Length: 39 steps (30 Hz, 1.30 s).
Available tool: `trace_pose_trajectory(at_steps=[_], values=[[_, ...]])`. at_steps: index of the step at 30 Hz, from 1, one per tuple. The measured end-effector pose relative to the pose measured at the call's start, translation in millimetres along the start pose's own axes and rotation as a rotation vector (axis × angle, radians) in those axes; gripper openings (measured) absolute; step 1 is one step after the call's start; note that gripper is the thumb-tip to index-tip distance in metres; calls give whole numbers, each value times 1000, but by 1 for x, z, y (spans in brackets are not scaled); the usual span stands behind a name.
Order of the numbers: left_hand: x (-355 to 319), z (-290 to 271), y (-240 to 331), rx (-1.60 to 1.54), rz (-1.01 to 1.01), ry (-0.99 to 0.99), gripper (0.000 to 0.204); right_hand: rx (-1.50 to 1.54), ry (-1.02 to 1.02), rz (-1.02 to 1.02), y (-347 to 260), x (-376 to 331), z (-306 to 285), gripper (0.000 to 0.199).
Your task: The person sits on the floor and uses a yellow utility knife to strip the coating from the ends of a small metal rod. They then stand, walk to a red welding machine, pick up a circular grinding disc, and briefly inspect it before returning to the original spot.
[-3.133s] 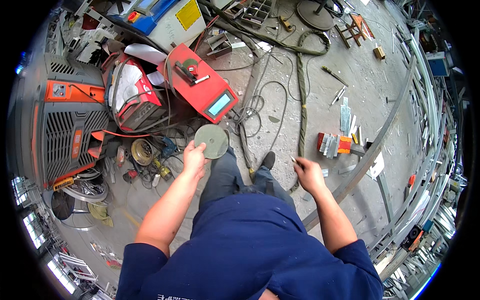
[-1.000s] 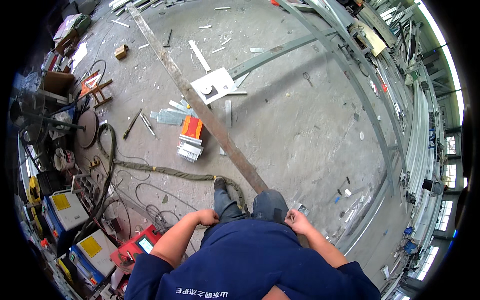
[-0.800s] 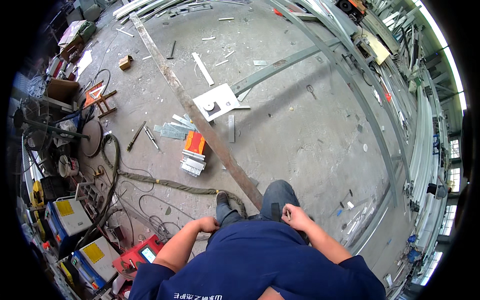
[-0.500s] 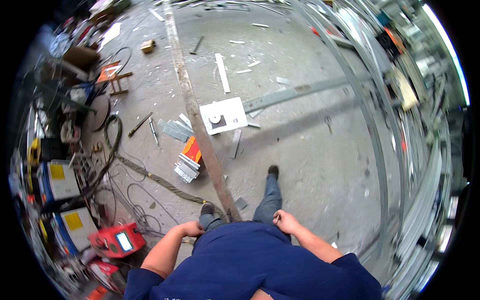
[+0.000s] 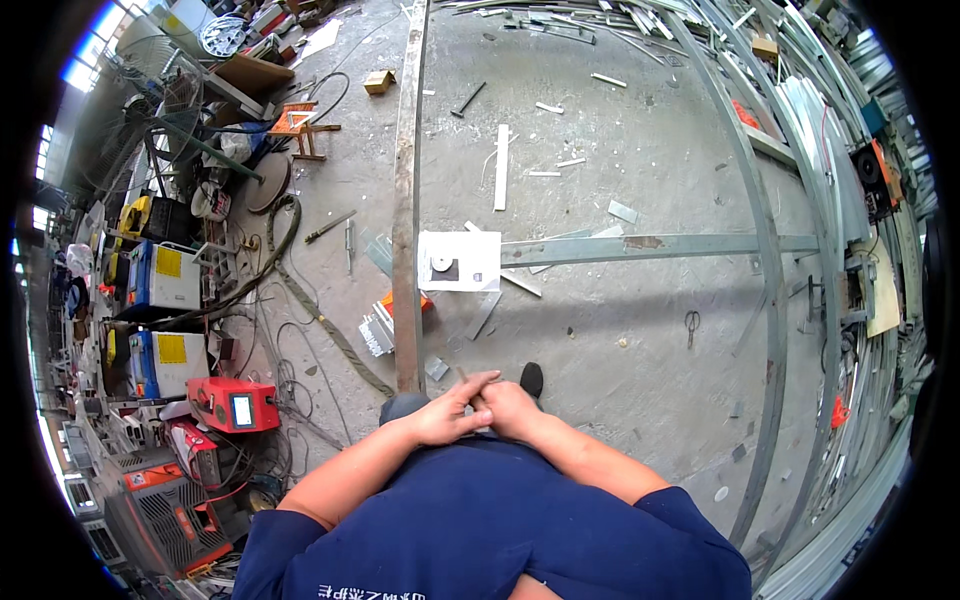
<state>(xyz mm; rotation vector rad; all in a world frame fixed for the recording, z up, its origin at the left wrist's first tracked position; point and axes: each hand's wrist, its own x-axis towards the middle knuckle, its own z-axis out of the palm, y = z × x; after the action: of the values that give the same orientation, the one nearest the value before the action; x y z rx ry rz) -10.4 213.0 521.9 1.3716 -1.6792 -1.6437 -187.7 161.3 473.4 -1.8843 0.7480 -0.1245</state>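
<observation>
Before my waist, my left hand meets my right hand. The left hand's fingers stretch toward the right one, thumb apart. My right hand's fingers are curled closed; a thin, short thing shows near the fingertips, too small to name. Beyond them, a white sheet with a round white piece over a dark patch lies where a long rusty steel bar meets a grey crossbar. Left of the bar sits an orange box, partly hidden, beside a stack of silvery metal pieces.
On the left stand a red machine with a screen, blue-and-white machines and a wrapped cable crossing the floor. A hammer and metal offcuts lie ahead. Long steel bars run along the right.
My hands, apart at my sides before, have come together in front of my waist. My view has turned, and the floor items appear shifted to the right and straighter.
</observation>
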Motion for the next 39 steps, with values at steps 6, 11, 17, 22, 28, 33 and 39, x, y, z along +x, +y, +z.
trace_pose_trajectory(at_steps=[6, 11, 17, 22, 28, 33, 39], values=[[13, -35, -39, -412, -253, 613, 42, 424, -118, 245, 43, 10, -43, 33], [-34, -80, -158, -713, -543, 1001, 52, -226, -687, 669, 139, -79, -58, 41], [-85, -73, -293, -815, -879, 1015, 57, -38, -402, 883, 53, -119, -109, 36], [-92, -52, -323, -753, -1019, 995, 56, -818, -776, 762, 31, -50, -132, 27], [-83, -37, -282, -858, -893, 1101, 57, -911, -481, 388, 60, 14, -171, 25], [-83, 2, -241, -1000, -922, 1289, 57, -834, -478, -9, 95, 57, -211, 23], [-72, 70, -193, -978, -950, 1356, 57, -436, -207, -12, 61, 27, -317, 14]])
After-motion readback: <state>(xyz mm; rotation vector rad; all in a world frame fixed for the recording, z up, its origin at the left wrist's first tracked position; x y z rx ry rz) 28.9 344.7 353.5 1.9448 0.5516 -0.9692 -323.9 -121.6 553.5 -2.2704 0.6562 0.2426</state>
